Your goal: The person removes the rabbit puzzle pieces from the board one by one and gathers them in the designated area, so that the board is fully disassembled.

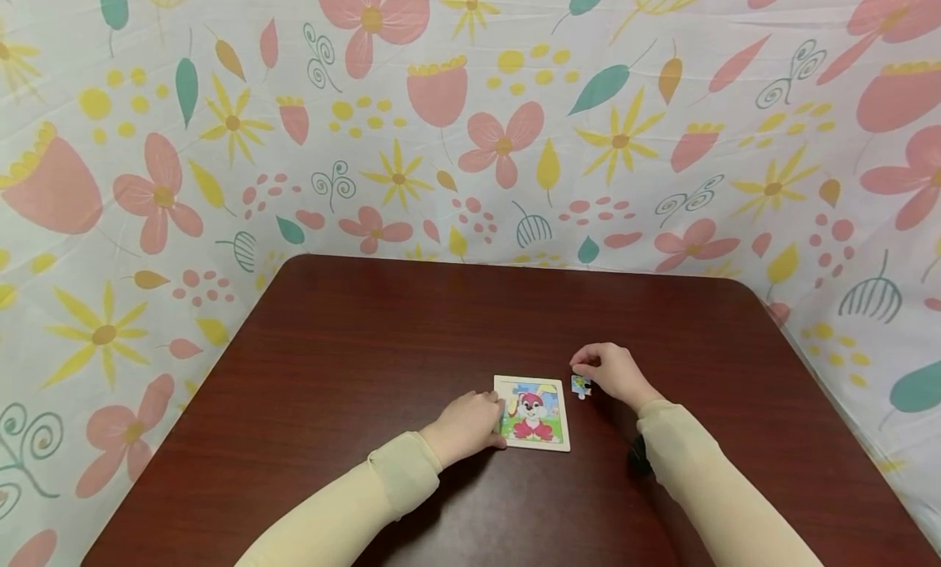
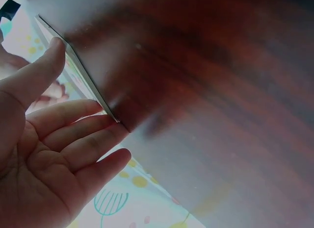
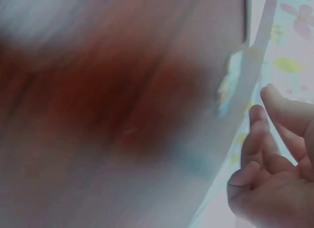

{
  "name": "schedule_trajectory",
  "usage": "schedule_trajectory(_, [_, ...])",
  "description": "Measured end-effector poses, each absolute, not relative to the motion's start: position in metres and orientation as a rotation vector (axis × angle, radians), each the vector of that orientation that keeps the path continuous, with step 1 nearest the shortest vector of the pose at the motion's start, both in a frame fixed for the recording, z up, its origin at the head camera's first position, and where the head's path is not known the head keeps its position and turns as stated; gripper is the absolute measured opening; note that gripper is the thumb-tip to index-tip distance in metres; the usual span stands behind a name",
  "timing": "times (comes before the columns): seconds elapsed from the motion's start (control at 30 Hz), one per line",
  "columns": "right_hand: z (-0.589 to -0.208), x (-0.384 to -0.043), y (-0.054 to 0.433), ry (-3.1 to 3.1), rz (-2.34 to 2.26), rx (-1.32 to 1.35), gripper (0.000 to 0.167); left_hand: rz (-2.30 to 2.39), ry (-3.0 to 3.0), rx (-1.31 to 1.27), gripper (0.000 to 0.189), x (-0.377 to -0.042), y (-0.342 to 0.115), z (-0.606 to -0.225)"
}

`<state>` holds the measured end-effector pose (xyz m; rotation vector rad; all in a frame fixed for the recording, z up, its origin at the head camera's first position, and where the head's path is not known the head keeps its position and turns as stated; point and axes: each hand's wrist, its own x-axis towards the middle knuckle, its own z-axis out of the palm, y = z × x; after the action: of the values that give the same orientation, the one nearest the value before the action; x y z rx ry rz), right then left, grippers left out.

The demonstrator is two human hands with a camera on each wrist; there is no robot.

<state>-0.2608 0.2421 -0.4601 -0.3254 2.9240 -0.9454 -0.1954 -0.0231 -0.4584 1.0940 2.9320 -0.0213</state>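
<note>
A square jigsaw puzzle board [image 1: 532, 412] with a pale frame lies on the table, its picture a pink rabbit with yellow ears. My left hand [image 1: 466, 423] rests against the board's left side. In the left wrist view, the thumb [image 2: 56, 47] and fairly straight fingers of that hand touch the board's edge. Just right of the board lies a small blue puzzle piece [image 1: 581, 386] with some green and yellow on it. Over this piece is my right hand [image 1: 613, 374], fingers loosely bent. The right wrist view shows its fingertips [image 3: 268, 90] apart from the piece [image 3: 229, 83].
The dark reddish-brown table [image 1: 382, 330] has rounded far corners. A white cloth [image 1: 441, 142] printed with flowers and leaves hangs behind and beside it. A dark object [image 1: 639, 457] shows under the right wrist.
</note>
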Motion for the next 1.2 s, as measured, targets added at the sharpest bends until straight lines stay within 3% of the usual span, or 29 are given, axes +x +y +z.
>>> schedule_trajectory(0.37, [-0.446,-0.254,0.191,2.818,-1.013,-0.546,0.015,-0.004,2.936,1.079,0.048,-0.197,-0.023,-0.458])
schedule_trajectory(0.73, [-0.450,-0.254,0.165,2.794,-0.750,-0.767,0.010,-0.016,2.939,1.069,0.045,-0.196,-0.023,-0.456])
schedule_trajectory(1.2, [-0.450,-0.248,0.159,2.831,-0.531,-0.785,0.017,-0.052,2.963,1.097,0.049,-0.197,-0.024,-0.457])
